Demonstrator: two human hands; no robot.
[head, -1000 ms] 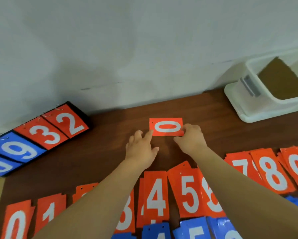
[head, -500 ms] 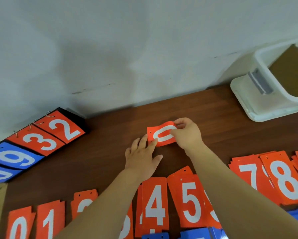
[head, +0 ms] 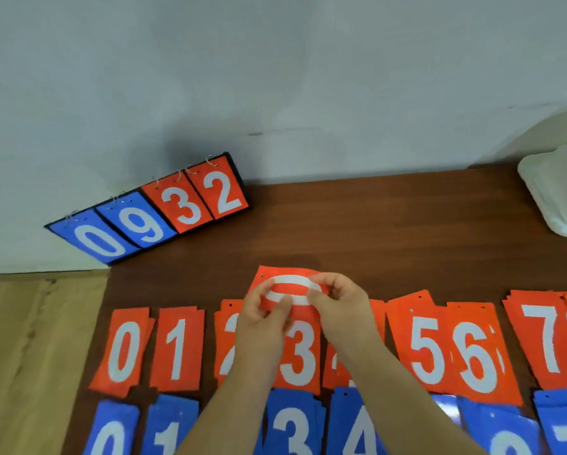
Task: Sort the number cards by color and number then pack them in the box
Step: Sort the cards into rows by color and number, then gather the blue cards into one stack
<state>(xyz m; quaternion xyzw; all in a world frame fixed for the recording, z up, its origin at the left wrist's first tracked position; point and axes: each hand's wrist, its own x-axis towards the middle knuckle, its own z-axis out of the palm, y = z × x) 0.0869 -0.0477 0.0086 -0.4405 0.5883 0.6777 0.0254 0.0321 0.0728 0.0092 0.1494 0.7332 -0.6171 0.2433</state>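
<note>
Both my hands hold one red 0 card (head: pixel 287 284) lying sideways above the table, over the red row. My left hand (head: pixel 264 318) pinches its left part, and my right hand (head: pixel 339 307) pinches its right part. Below it runs a row of red card piles: 0 (head: pixel 123 351), 1 (head: pixel 177 348), a partly hidden 2, 3 (head: pixel 297 361), 5 (head: pixel 423 346), 6 (head: pixel 476 356), 7 (head: pixel 541 336). A row of blue piles (head: pixel 290 428) lies nearer to me. The white box (head: pixel 551 198) sits at the far right, cut off by the frame edge.
A flip scoreboard (head: pixel 151 208) showing blue 0 9 and red 3 2 leans against the wall at the back left. The dark wooden table (head: pixel 374 224) ends at the left beside a tan surface (head: pixel 29 356). The wall stands close behind.
The red 0 card went from lying flat on the table to being lifted in both hands and brought nearer, over the red row. The view has swung left, so the box is nearly out of frame.
</note>
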